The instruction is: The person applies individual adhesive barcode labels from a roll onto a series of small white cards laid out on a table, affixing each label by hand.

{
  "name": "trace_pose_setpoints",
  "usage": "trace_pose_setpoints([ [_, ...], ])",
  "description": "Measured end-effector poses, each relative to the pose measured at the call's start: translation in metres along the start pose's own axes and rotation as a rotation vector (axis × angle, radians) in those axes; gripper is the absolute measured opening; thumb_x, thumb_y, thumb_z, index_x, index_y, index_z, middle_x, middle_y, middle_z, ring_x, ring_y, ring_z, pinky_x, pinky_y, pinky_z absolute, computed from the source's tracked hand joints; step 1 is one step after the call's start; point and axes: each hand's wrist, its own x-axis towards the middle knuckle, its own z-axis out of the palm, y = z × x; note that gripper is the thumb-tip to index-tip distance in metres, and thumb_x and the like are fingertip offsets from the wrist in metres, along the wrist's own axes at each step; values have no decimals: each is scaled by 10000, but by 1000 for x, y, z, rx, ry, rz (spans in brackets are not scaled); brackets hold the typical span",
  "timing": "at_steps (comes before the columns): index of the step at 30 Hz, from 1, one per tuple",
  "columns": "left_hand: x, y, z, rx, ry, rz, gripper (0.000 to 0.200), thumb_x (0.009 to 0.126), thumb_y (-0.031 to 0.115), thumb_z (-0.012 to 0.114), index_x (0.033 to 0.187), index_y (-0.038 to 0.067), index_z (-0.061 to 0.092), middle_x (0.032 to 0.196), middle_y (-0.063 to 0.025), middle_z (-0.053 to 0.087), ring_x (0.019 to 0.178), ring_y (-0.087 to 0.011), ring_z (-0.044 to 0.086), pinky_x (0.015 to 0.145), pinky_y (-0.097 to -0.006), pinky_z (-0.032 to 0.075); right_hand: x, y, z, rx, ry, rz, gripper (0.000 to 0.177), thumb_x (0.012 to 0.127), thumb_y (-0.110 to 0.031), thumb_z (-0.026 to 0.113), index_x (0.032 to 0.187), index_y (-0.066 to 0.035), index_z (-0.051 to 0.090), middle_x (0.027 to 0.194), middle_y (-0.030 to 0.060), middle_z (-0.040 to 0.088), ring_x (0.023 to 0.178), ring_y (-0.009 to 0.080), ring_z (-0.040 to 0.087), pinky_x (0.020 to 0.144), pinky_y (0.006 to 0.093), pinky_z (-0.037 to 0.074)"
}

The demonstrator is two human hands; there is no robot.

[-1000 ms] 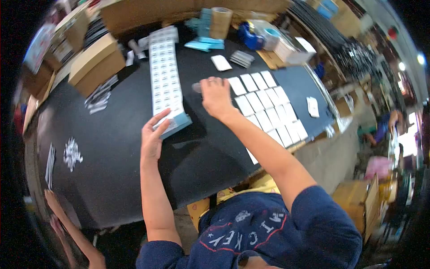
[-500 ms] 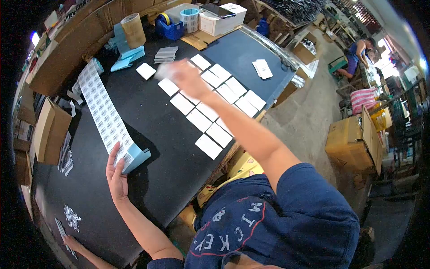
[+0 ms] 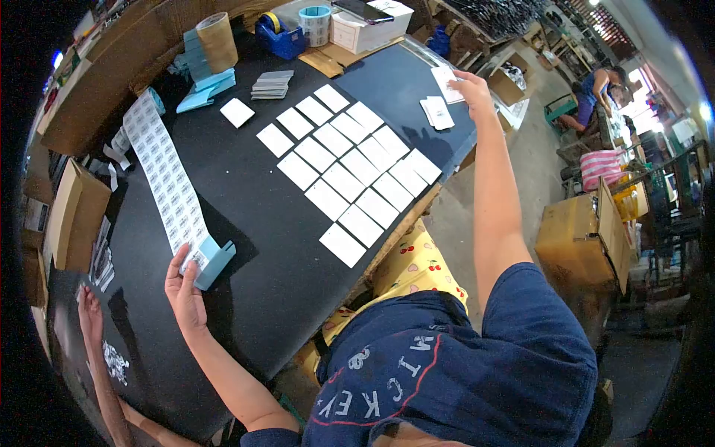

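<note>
Left hand (image 3: pixel 186 294) over there pinching a label strip (image 3: pixel 162 170), long axis slanting away leftward, right hand (image 3: pixel 475 95) well apart, clamped on a white card (image 3: pixel 444 78)

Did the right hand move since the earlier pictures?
Yes, the right hand moved rightward, from over the rows of white cards to near the small card stack.

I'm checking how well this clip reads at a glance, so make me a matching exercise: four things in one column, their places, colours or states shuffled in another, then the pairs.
1. Phone
2. Left hand
3. Dispenser
4. Right hand

A. Blue
B. Holding a white card
C. On a white box
D. At the near end of the label strip

Pairs: 1-C, 2-D, 3-A, 4-B
</note>
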Motion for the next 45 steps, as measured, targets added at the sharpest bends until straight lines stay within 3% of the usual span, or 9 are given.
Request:
trace_pose_setpoints([
  [6,-1,3,3,8,-23,30,369,893,33,616,1256,-12,562,1245,-117,591,1075,-159,603,904,-275,499,-3,-4,5,-56,14,21,415,748,-48,703,1152,15,634,906,116,691,793,185,639,745,321,481],
  [9,-1,2,3,6,-23,36,376,892,31,616,1261,-14,557,1245,-121,591,1075,-160,605,904,-277,500,18,16,24,-68,-84,81,415,782,-82,708,1186,-33,628,899,64,688,812,146,631,737,304,461],
  [13,0,0,-1,10,-21,36,378,895,22,604,1267,-20,550,1243,-128,591,1068,-164,611,896,-282,509,26,24,45,-102,-58,66,426,834,-147,669,1231,-16,591,1113,144,647,1037,233,602,919,363,433],
  [15,-1,2,1,10,-1,34,365,883,43,622,1242,-7,577,1219,-141,608,1071,-159,609,913,-282,492,26,30,40,-503,156,-452,441,855,-188,625,1255,-10,568,1237,242,571,1181,379,524,1015,408,391],
  [16,-1,3,2,9,24,32,354,871,64,641,1218,6,604,1196,-154,624,1073,-153,607,930,-282,475,22,36,32,-542,85,-579,450,930,-227,536,1329,-24,494,1385,240,441,1283,402,414,1063,456,339],
  [19,-3,6,6,-14,16,16,355,871,64,640,1219,6,604,1196,-151,624,1076,-147,605,926,-287,481,-20,60,12,-804,-102,-740,499,979,-293,459,1406,-43,391,1483,180,334,1373,367,298,1104,492,266],
  [26,1,-1,-6,33,-31,38,395,913,52,578,1295,-29,518,1278,-141,561,1102,-197,599,916,-326,517,-68,96,-13,-1057,-144,-678,607,1000,-467,317,1474,-91,270,1544,86,246,1440,317,145,1152,507,90],
  [42,1,-1,-17,-104,-75,31,433,930,90,566,1332,-39,467,1342,-154,516,1176,-229,559,1003,-357,472,-83,84,1,-1113,-175,-488,649,947,-626,266,1480,-256,282,1561,70,203,1422,404,145,1104,629,-5],
  [45,-1,1,-7,-174,-28,50,406,890,85,632,1262,-49,538,1240,-181,592,1112,-199,609,894,-318,537,-80,87,1,-1128,-175,-489,665,940,-643,254,1482,-257,276,1567,71,181,1428,404,116,1104,630,-12],
])
